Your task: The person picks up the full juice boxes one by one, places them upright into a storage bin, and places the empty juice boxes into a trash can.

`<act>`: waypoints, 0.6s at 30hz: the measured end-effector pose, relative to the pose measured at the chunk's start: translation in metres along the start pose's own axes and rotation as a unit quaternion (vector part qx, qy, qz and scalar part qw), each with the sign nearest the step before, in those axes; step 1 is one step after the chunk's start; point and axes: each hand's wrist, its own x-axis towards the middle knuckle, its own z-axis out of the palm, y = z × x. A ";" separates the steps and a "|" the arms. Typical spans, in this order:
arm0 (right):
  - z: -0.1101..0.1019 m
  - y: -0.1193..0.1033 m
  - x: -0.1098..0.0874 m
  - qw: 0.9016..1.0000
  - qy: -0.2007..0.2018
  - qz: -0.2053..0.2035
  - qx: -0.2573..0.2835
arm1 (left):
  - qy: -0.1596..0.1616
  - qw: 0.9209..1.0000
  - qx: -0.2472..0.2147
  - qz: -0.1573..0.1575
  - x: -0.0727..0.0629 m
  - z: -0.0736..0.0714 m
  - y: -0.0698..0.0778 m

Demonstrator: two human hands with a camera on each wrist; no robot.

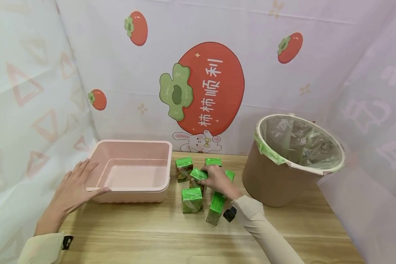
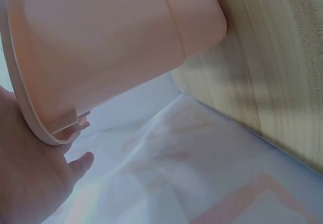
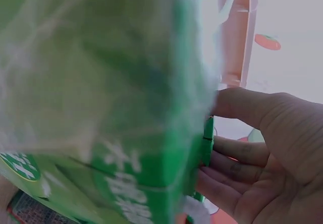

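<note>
From here I see the right hand (image 1: pixel 219 180) pinching a green-topped box (image 1: pixel 198 174) near its top, a good spot, with more boxes (image 1: pixel 191 200) close around that hand, and it looks light, stiffish, maybe slippery.

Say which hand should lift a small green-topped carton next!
Probably the right hand: it pinches a small green-topped rectangular carton among other cartons, while the left hand touches the pale pink rectangular plastic tub, farther from them.
</note>
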 end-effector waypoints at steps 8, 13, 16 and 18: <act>-0.012 -0.004 0.002 1.000 0.018 0.014 0.016 | 0.002 1.000 -0.002 0.001 0.000 -0.001 0.002; -0.029 -0.011 0.000 0.999 0.031 -0.017 0.024 | 0.003 1.000 0.002 0.000 0.002 0.000 0.003; -0.039 -0.015 -0.001 0.998 0.037 -0.050 0.024 | 0.004 1.000 0.005 0.002 0.002 0.001 0.003; -0.046 -0.019 0.000 0.996 0.038 -0.072 0.025 | 0.005 1.000 0.004 0.000 0.001 0.000 0.003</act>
